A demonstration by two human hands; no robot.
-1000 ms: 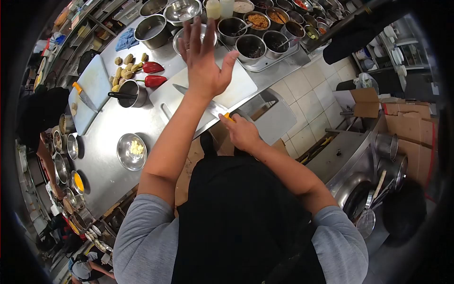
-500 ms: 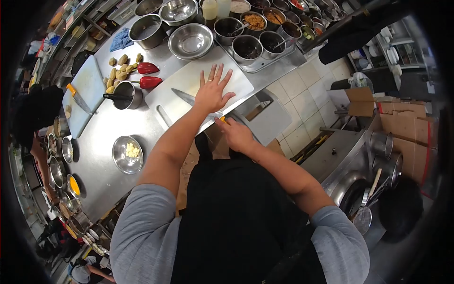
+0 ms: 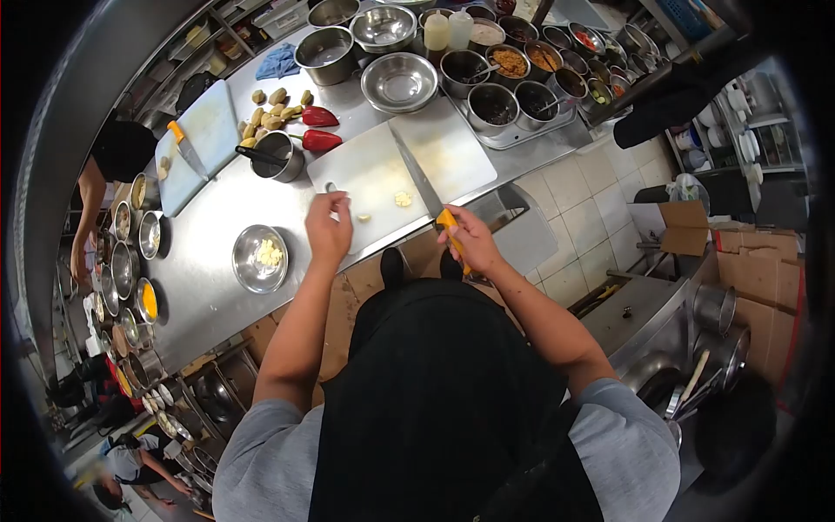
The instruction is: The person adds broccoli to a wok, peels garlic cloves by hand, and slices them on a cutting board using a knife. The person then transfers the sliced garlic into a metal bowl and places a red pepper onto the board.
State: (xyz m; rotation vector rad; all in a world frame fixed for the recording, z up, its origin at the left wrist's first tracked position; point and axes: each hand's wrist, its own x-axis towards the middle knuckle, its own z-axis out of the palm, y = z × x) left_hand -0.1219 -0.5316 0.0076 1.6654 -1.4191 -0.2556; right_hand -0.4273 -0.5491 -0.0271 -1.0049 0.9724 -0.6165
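Observation:
My right hand grips the yellow handle of a large knife, whose blade points up and away over the white cutting board. Fingers curled, my left hand is at the board's left corner; what its fingers hold, if anything, is too small to tell. A flattened pale yellow piece lies on the board left of the blade, with a smaller piece nearer my left hand. To the left, a steel bowl holds pale yellow pieces.
Behind the board stand an empty steel bowl and several filled pots. Red peppers, brownish tubers and a small pot are at the back left. A second board bears a knife. A co-worker's arm is at far left.
My left hand has lifted off the blade and moved left, its fingers curling. The knife has swung from lying across the board to pointing away. Flattened pieces now show on the board.

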